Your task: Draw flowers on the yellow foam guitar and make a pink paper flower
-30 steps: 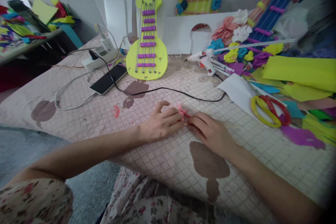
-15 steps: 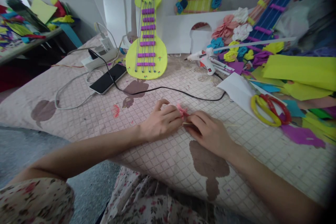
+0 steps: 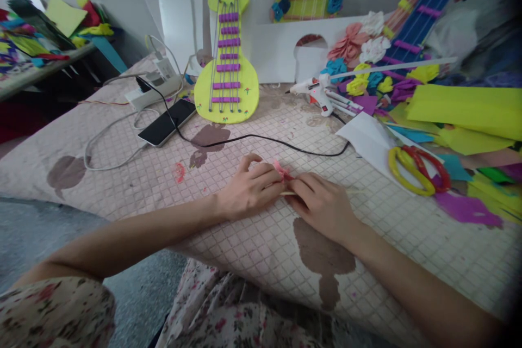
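Observation:
My left hand is closed, its fingertips pinching a small piece of crinkled pink paper near the table's middle. From the other side, the fingers of my right hand are closed on the same pink paper. Just below the fingertips a thin pale stick shows, running under my right hand; I cannot tell whether it is gripped. A pink-red scrap lies left of my hands. Beyond them stands a yellow cut-out guitar with purple strips and grey strings.
A black cable crosses the table beyond my hands. A glue gun lies farther back. Scissors with red and yellow handles lie right, beside coloured paper sheets. A phone and power strip are left.
My right fingers have shifted slightly and curled closer round the pink paper, which has turned a little. My left hand stays almost still.

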Demonstrator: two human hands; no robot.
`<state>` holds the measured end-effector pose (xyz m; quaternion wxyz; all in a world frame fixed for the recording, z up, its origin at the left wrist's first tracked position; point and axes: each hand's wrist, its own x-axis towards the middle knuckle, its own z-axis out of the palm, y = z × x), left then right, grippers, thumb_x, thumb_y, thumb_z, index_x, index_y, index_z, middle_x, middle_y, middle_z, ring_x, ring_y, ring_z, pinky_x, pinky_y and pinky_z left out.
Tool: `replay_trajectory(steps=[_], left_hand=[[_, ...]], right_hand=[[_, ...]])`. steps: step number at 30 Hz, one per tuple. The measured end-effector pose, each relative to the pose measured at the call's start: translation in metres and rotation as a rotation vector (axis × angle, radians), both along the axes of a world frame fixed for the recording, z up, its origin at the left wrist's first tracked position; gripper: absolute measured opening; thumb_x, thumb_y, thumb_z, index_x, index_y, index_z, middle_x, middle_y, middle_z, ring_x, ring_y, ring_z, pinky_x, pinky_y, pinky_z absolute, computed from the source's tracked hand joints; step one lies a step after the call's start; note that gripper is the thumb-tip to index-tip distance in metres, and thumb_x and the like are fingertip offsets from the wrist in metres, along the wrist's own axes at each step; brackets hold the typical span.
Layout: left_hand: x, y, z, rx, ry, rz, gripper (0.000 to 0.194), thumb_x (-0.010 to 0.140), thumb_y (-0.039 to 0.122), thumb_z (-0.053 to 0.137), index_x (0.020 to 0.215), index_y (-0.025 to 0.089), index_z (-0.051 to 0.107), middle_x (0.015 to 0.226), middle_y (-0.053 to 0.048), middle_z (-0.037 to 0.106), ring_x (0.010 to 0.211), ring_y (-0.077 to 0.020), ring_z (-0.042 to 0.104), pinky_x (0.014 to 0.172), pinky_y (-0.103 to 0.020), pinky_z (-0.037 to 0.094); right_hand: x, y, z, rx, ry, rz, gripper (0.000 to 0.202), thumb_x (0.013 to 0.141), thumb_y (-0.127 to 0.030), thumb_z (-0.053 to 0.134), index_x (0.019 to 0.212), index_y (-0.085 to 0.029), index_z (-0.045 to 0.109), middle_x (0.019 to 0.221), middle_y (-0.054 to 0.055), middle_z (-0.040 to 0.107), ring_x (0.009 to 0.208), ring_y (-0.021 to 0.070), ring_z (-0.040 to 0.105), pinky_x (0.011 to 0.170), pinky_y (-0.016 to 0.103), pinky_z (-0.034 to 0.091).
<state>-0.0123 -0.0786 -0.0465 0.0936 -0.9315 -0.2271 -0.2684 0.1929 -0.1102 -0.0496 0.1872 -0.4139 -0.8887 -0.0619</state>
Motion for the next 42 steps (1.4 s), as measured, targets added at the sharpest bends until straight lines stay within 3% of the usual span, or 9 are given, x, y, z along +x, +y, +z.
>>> replay_trajectory(steps=[11, 20, 25, 31, 42], left_hand=[[-0.004, -0.001, 0.002, -0.013, -0.057, -0.043, 0.016, 0.092, 0.023, 0.05, 0.108, 0.023, 0.053, 0.099, 0.001, 0.067, 0.093, -0.0135, 0.056, 0.094, -0.038, 0.033], [-0.003, 0.0, 0.004, -0.121, -0.069, -0.037, 0.007, 0.092, 0.023, 0.05, 0.094, 0.022, 0.057, 0.091, 0.002, 0.067, 0.09, -0.013, 0.054, 0.091, -0.036, 0.034], [-0.003, 0.001, 0.001, -0.157, -0.095, -0.03, 0.011, 0.091, 0.023, 0.053, 0.101, 0.023, 0.057, 0.097, 0.001, 0.066, 0.09, -0.0135, 0.053, 0.088, -0.035, 0.035], [-0.003, 0.002, 0.001, -0.163, -0.06, -0.045, 0.008, 0.091, 0.021, 0.052, 0.096, 0.024, 0.058, 0.097, 0.002, 0.066, 0.091, -0.0133, 0.052, 0.089, -0.036, 0.033], [-0.001, 0.001, -0.003, 0.035, -0.008, -0.028, 0.003, 0.091, 0.02, 0.053, 0.093, 0.021, 0.056, 0.094, 0.003, 0.067, 0.093, -0.0133, 0.056, 0.091, -0.038, 0.034]], right_hand=[[0.002, 0.001, -0.001, 0.006, -0.002, -0.008, 0.017, 0.088, -0.025, 0.05, 0.101, -0.017, 0.059, 0.09, 0.006, 0.067, 0.079, 0.0185, 0.059, 0.064, 0.03, 0.044], [0.006, 0.003, 0.004, -0.071, 0.048, 0.036, 0.017, 0.089, -0.028, 0.049, 0.098, -0.017, 0.059, 0.093, 0.007, 0.066, 0.086, 0.0199, 0.06, 0.07, 0.032, 0.048], [0.014, 0.005, 0.005, -0.095, 0.052, 0.062, 0.019, 0.09, -0.021, 0.047, 0.103, -0.017, 0.06, 0.097, 0.006, 0.065, 0.086, 0.0184, 0.06, 0.07, 0.031, 0.049], [0.016, 0.006, 0.005, -0.086, 0.033, 0.081, 0.022, 0.09, -0.022, 0.047, 0.105, -0.019, 0.063, 0.098, 0.007, 0.065, 0.086, 0.0184, 0.061, 0.069, 0.031, 0.05], [0.015, 0.006, 0.003, -0.092, 0.01, 0.073, 0.023, 0.091, -0.023, 0.047, 0.107, -0.021, 0.062, 0.095, 0.005, 0.064, 0.085, 0.0179, 0.06, 0.066, 0.03, 0.048]])
